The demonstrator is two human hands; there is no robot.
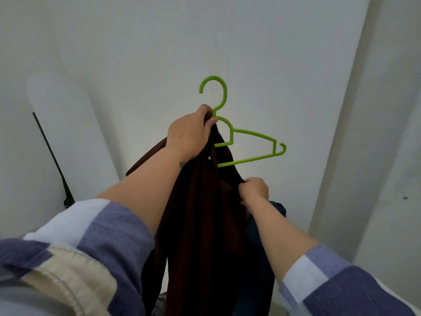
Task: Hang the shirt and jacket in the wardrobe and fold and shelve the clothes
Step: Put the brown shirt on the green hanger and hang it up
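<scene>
A bright green plastic hanger (pixel 248 142) is held up in front of a white wall, hook upward. My left hand (pixel 190 131) grips its neck together with the top of a dark brown garment (pixel 200 213), which hangs down over the hanger's left side and covers that arm of it. The hanger's right arm sticks out bare. Lower right, my right hand (pixel 255 190) pinches the brown garment's edge. A dark blue garment (pixel 262 236) shows behind my right forearm, mostly hidden.
White wall panels (pixel 296 65) fill the background, with a vertical corner or door edge (pixel 337 144) at the right. A thin black rod (pixel 53 160) leans against the wall at the left. My checked blue-and-white sleeves fill the bottom of the view.
</scene>
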